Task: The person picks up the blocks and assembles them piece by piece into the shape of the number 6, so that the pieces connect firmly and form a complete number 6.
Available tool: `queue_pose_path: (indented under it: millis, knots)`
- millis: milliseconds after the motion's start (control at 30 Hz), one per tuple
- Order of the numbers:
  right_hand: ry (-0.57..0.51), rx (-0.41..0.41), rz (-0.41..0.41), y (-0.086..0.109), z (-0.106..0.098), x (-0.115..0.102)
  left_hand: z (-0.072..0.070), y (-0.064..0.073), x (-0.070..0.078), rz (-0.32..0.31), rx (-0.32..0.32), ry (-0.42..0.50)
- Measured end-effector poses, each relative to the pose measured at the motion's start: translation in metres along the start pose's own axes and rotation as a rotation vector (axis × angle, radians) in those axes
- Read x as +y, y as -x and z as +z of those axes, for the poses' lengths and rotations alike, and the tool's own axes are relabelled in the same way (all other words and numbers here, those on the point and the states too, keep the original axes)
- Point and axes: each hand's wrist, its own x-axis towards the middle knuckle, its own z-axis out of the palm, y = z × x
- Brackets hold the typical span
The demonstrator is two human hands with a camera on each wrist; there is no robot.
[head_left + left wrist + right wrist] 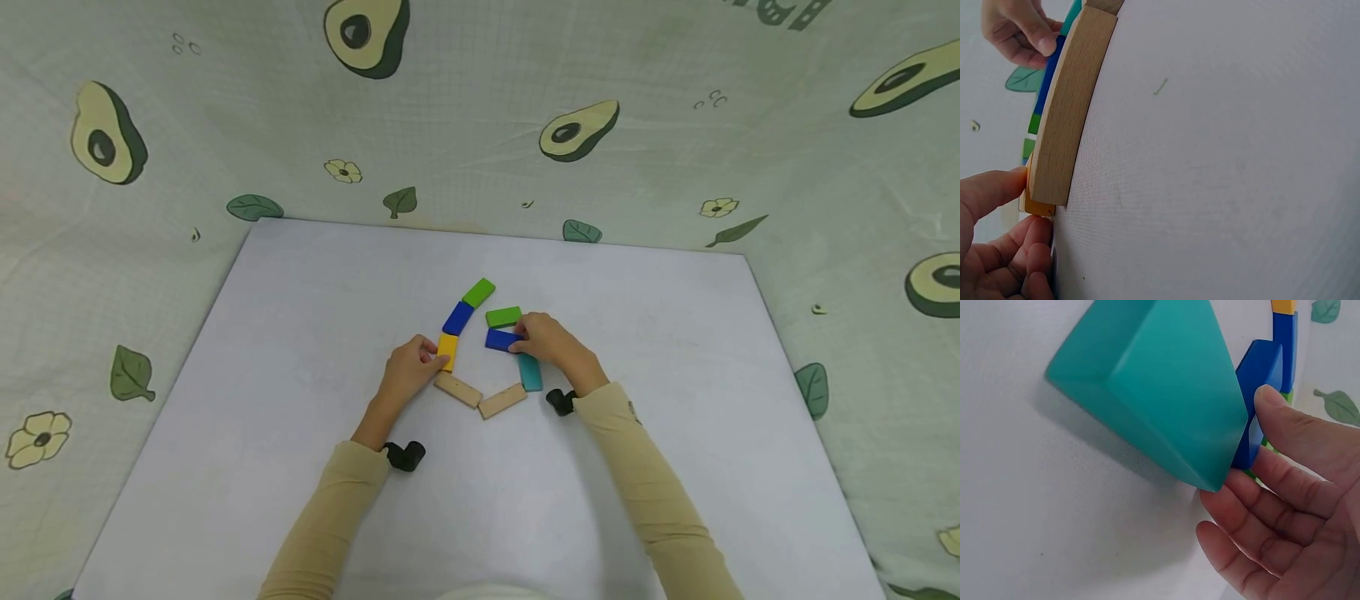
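Observation:
My left hand [405,371] pinches a yellow block [447,353], thumb on one side and fingers on the other. Beyond it a blue block [457,318] and a green block [478,292] continue the line. Between thumb and fingers, my right hand [553,342] holds another blue block [501,340]. A second green block [502,317] lies just behind that one. In the right wrist view a teal block [1166,394] sits large in front, right by the fingertips. Two plain wooden blocks [458,390] meet in a shallow V at the near side, between the yellow and teal blocks.
The blocks lie on a white table [645,500], forming a curved outline with a gap at the far side. A cloth [465,100] printed with avocados hangs behind the table. Black wrist cameras [405,456] stick out from both sleeves.

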Motion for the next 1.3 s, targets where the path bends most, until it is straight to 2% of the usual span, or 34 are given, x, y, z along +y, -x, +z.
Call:
queue_pose_path:
  millis: [367, 1300]
  knots:
    - [0.003, -0.002, -0.010, 0.004, -0.003, 0.000, 0.001, -0.001, 0.000, 0.000, 0.006, -0.002]
    - [0.002, -0.035, 0.054, 0.010, -0.009, 0.004, 0.001, -0.002, -0.003, 0.018, 0.001, 0.005]
